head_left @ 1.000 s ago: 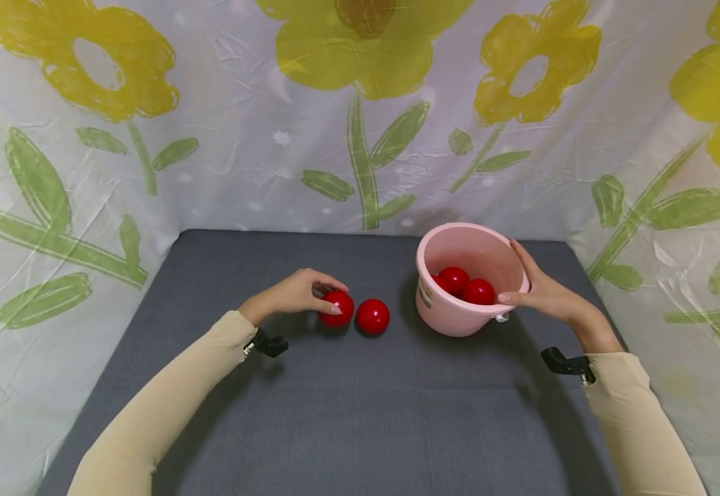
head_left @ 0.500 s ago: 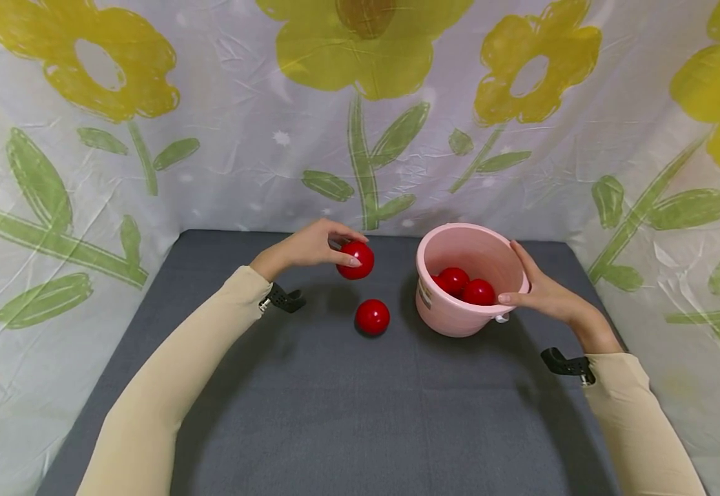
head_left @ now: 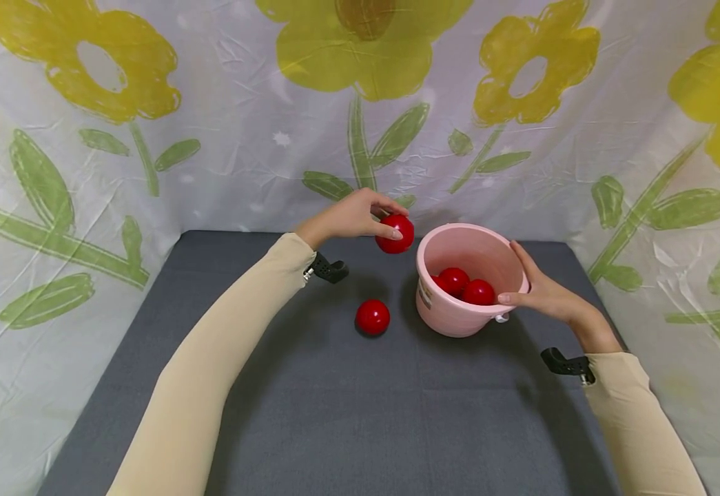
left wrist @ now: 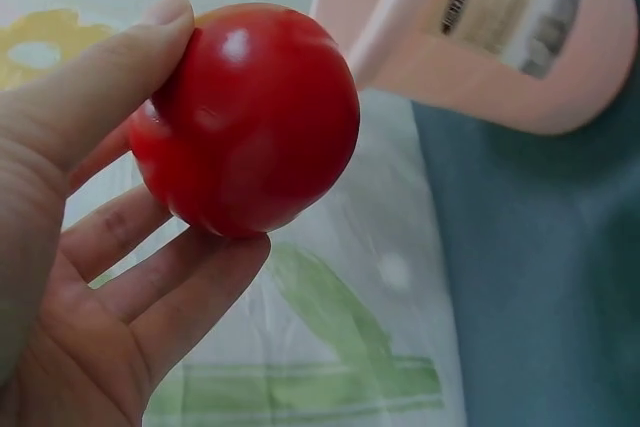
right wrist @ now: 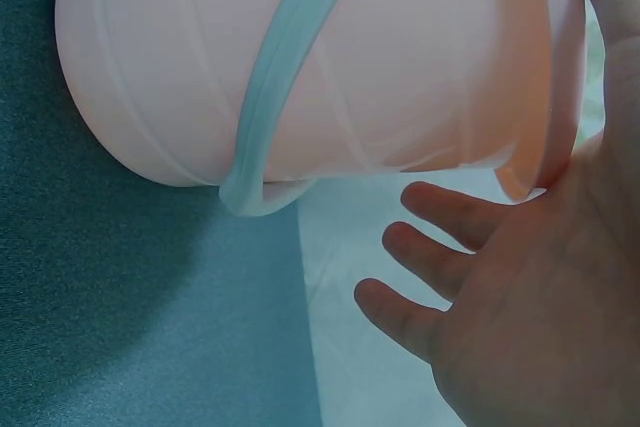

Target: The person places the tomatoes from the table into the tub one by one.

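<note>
In the head view my left hand (head_left: 360, 213) holds a glossy red ball (head_left: 395, 233) above the table, just left of the pink bucket's rim. The left wrist view shows the thumb on one side of that ball (left wrist: 255, 117) and fingertips beneath it. My right hand (head_left: 542, 293) grips the pink bucket (head_left: 459, 320) at its right rim, thumb over the edge. Several fingers (right wrist: 430, 257) extend past the bucket's side in the right wrist view. Red balls (head_left: 479, 292) lie inside the bucket. Another red ball (head_left: 373, 317) rests on the table, left of the bucket.
A dark grey cloth (head_left: 360, 413) covers the table. Behind and at both sides hangs a white curtain (head_left: 229, 165) with yellow flowers. A pale handle (right wrist: 285, 77) crosses the bucket's outside, and a label (left wrist: 510, 7) is on its wall.
My left hand has lifted its red ball off the table and carried it up and right, near the bucket. My right hand, the bucket and the other ball have stayed put.
</note>
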A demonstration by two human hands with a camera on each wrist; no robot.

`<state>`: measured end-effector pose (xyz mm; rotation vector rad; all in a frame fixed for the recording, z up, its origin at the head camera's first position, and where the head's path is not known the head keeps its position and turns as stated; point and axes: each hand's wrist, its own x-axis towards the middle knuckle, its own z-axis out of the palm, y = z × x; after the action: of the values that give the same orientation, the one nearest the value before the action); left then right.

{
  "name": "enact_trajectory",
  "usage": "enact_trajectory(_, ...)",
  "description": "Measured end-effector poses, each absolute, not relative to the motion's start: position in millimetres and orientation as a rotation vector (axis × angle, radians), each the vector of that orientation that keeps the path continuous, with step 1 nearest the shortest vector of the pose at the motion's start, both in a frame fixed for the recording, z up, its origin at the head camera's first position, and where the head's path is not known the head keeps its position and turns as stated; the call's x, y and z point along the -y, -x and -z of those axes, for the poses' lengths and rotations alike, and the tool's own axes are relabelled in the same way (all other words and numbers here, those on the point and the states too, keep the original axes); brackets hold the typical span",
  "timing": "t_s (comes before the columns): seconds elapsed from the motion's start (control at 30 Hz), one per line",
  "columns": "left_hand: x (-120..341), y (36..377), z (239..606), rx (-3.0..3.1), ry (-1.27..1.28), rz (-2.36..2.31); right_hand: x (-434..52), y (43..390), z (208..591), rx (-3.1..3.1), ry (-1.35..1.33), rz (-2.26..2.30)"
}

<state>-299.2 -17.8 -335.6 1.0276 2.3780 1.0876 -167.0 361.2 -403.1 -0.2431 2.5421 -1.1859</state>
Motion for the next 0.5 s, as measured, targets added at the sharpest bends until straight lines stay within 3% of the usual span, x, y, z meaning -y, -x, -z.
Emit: enact_trajectory(0.5, -55.1, 299.9, 317.9, -2.340, -1.116, -0.989, -360.4, 166.8, 401.2, -2.532, 0.234, 1.190)
